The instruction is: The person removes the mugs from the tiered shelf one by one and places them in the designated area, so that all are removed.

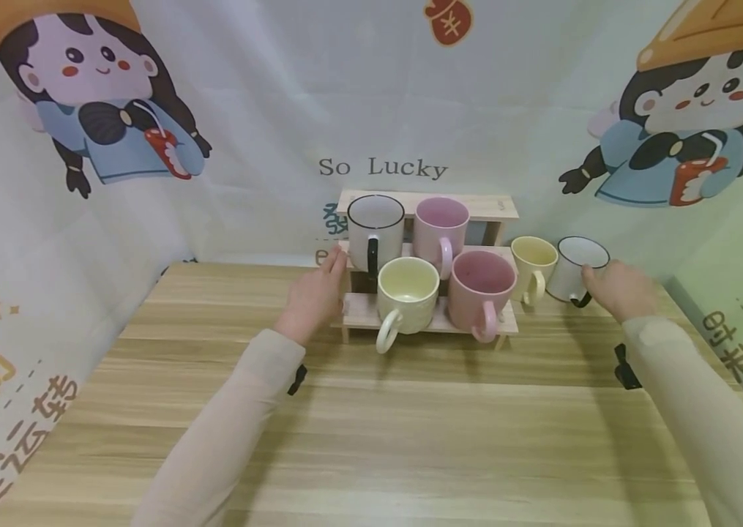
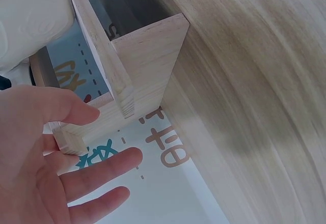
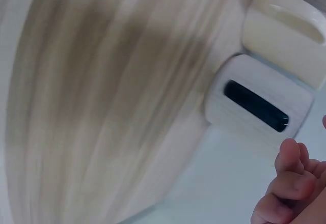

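Note:
My left hand [image 1: 318, 296] is at the left end of a wooden tiered rack [image 1: 361, 311]. In the left wrist view, its thumb and fingers [image 2: 102, 175] spread around the end of a board, two of them reaching out straight. On the upper tier stand a white mug with a dark rim [image 1: 361, 245] and a lilac mug [image 1: 433, 234]; below are a pale yellow-green mug [image 1: 407, 304] and a pink mug [image 1: 473, 304]. My right hand [image 1: 624, 289] hovers beside another white dark-rimmed mug [image 3: 254, 89], its fingers loosely bent, thumb near the rim.
A yellow mug [image 1: 529, 260] stands on the wooden table [image 1: 463, 439] between the rack and the right white mug. The rack's bare top board [image 1: 496, 208] is close to a printed cloth [image 1: 266, 146], which hangs behind and along both sides.

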{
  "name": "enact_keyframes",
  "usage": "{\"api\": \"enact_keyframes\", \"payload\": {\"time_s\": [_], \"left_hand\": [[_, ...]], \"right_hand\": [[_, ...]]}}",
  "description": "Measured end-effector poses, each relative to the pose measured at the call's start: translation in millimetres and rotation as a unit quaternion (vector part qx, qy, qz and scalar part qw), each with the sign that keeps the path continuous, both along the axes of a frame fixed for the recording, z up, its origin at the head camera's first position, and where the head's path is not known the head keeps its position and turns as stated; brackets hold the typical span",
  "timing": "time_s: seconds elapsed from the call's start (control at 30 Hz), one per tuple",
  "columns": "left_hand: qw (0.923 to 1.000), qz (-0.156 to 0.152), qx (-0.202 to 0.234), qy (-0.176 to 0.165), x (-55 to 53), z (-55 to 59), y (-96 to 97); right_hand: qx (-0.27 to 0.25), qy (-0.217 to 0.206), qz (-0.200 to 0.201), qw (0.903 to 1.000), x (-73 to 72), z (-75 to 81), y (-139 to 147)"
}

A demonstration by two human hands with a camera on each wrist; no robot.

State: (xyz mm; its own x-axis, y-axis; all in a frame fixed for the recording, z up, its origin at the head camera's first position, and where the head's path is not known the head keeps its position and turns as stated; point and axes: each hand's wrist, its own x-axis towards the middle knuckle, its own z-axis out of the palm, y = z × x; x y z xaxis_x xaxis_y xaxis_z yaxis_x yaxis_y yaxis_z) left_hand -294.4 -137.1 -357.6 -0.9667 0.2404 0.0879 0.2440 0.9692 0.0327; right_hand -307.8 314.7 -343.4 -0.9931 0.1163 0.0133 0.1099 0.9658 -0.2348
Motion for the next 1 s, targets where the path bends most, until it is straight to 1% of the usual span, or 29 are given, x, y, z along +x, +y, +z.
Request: {"api": "enact_keyframes", "payload": {"time_s": [0.17,0.27,0.4,0.6,0.67,0.83,1.0], "left_hand": [[1.0,0.001,0.005,-0.004,-0.1,0.7,-1.1],[1.0,-0.002,0.006,-0.005,-0.6,1.2,-1.3],[1.0,-0.005,0.003,-0.006,-1.3,1.8,-0.4],[0.9999,-0.001,-0.003,-0.016,-0.1,1.4,0.5],[0.9999,0.0,-0.002,-0.015,-0.4,0.4,0.3],[1.0,0.0,0.001,-0.003,-2.0,-1.7,-0.7],[1.0,-0.002,0.001,-0.001,-2.7,-1.7,-0.7]], "right_hand": [[0.015,-0.044,-0.017,0.9988,-2.5,12.1,-4.8],[0.023,-0.059,-0.014,0.9979,-3.0,15.8,-5.0],[0.012,-0.067,0.0,0.9977,-2.1,19.0,-7.6],[0.002,-0.073,0.052,0.996,-1.6,26.5,-18.7],[-0.003,-0.075,0.063,0.9952,-1.8,30.5,-23.1],[-0.012,-0.08,0.073,0.9941,-1.5,39.8,-31.9],[-0.014,-0.077,0.081,0.9936,-2.5,42.8,-33.9]]}}
